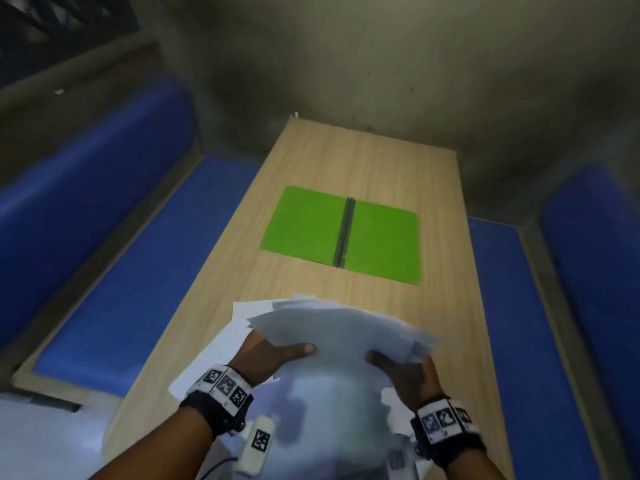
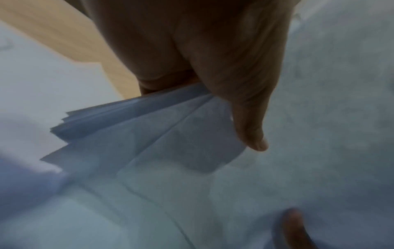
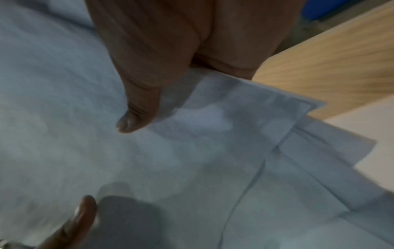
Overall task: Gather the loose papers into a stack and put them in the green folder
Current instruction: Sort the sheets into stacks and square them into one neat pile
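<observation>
A loose bundle of white papers (image 1: 341, 336) is lifted off the near end of the table, its sheets fanned and uneven. My left hand (image 1: 273, 353) grips its left edge, thumb on top and fingers underneath. My right hand (image 1: 403, 370) grips the right edge the same way. In the left wrist view the papers (image 2: 149, 134) splay out under my left thumb (image 2: 253, 138). The right wrist view shows my right thumb (image 3: 136, 118) pressed on the top sheet (image 3: 224, 134). The green folder (image 1: 343, 233) lies open and flat further up the table, dark spine in the middle.
The wooden table (image 1: 374, 157) runs away from me toward a grey wall. Blue padded benches (image 1: 131, 258) flank it on both sides. More white sheets (image 1: 214, 355) lie on the table beneath my left wrist.
</observation>
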{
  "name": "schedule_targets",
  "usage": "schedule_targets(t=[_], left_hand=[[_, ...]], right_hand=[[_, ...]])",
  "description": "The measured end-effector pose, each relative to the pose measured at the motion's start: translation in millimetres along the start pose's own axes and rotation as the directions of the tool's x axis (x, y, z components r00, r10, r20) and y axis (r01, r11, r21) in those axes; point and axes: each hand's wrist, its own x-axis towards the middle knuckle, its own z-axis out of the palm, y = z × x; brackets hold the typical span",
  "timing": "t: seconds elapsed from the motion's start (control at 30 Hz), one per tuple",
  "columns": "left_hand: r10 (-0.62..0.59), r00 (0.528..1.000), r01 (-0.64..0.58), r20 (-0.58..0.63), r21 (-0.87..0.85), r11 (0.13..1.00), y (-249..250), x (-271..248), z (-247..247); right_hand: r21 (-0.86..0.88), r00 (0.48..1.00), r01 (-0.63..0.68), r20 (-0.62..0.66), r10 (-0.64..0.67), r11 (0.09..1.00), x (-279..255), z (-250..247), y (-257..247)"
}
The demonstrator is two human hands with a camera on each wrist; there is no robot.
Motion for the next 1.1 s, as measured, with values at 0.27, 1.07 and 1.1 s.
schedule_targets(t=[0.27,1.07,1.1], left_hand=[[0.002,0.966,-0.029,-0.258,-0.103,0.994,-0.2,8.5,17.5],[0.143,0.931,-0.21,-0.336,-0.174,0.962,15.6,-10.8,26.7],[0.166,0.912,-0.243,-0.376,-0.167,0.956,23.6,-10.6,30.3]], right_hand=[[0.09,0.976,0.174,-0.148,-0.159,0.981,0.6,7.4,-12.6],[0.145,0.907,0.27,-0.37,-0.201,0.952,-22.2,1.1,-3.0],[0.14,0.894,0.291,-0.392,-0.217,0.946,-21.3,5.2,-9.3]])
